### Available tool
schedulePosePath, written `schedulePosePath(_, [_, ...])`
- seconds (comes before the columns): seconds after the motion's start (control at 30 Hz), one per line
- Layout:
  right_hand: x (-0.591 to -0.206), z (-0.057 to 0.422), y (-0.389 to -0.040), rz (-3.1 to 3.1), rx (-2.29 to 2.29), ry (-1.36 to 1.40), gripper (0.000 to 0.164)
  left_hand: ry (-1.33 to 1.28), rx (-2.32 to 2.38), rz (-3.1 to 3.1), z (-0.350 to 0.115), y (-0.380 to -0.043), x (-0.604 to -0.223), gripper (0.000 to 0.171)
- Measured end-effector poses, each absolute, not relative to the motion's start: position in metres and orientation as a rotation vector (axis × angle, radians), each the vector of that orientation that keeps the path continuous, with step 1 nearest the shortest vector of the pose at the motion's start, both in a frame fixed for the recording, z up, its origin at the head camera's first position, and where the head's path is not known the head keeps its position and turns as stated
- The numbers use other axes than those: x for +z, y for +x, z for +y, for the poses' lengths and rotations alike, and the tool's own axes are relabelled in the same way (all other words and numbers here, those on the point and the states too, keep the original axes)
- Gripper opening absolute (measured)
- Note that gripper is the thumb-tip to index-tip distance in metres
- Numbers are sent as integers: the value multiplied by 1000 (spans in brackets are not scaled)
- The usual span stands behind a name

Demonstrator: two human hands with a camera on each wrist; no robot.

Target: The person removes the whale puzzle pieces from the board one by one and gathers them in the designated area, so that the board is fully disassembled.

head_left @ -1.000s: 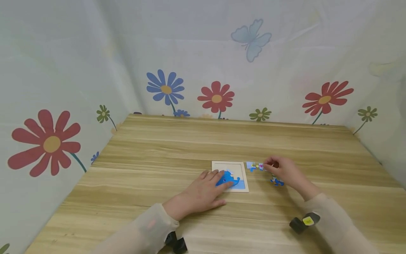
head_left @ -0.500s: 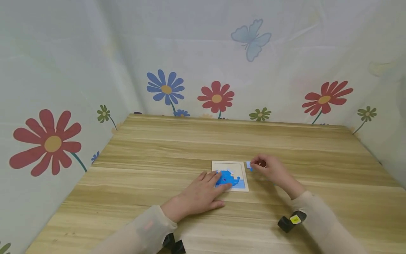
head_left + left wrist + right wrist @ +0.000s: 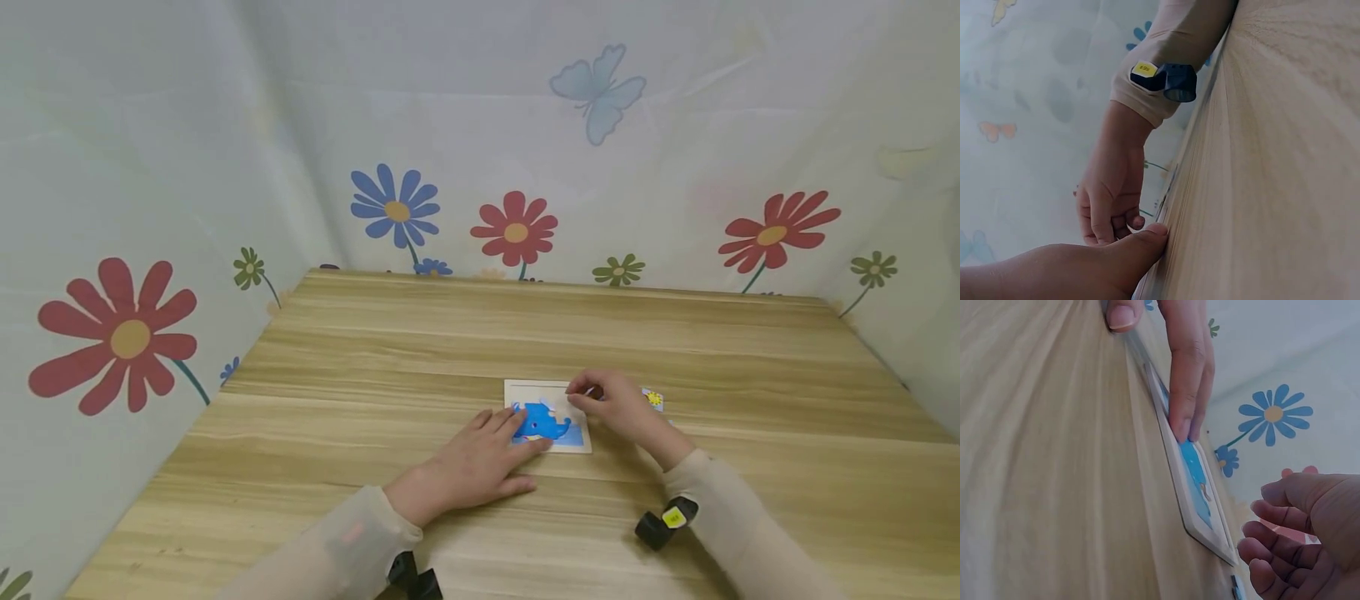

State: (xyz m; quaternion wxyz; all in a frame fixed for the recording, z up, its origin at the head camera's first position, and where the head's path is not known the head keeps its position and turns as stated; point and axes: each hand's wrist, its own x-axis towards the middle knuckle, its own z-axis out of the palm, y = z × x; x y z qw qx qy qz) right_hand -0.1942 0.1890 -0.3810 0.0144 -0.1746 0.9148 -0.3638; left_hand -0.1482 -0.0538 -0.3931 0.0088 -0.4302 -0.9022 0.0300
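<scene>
A square wooden puzzle tray lies on the table, with blue elephant pieces in its lower part and bare wood above. My left hand rests over its left side, fingers extended and fingertips touching the blue pieces. In the right wrist view those fingers press down on the tray. My right hand is over the tray's right edge. Its fingers are loosely bent, and no piece shows between thumb and fingertips in the right wrist view.
A loose puzzle piece with a yellow flower lies right of the tray, partly behind the right hand. Another piece edge shows beside the tray in the right wrist view. A flowered curtain stands behind the wooden table.
My right hand has moved left from the loose pieces to the tray's right edge, uncovering the yellow-flower piece. The left hand stays on the tray.
</scene>
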Motion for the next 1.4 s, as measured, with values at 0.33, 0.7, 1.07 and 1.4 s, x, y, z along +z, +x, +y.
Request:
schedulePosePath(0.33, [-392,178,-196,2798,-1103,-579,16,-1365,67,-2775,-50,-149,-397,54])
schedulePosePath(0.7, [-396,164,-196,2866,-991,-580,17,-1356,66,-2757,-52,-149,-397,54])
schedulePosePath(1.07, [-393,161,-198,2835,-1014,-577,14,-1344,46,-2789,-54,-149,-395,54])
schedulePosePath(1.4, [-394,164,-198,2799,-1091,-601,15,-1336,36,-2807,-54,-149,-395,54])
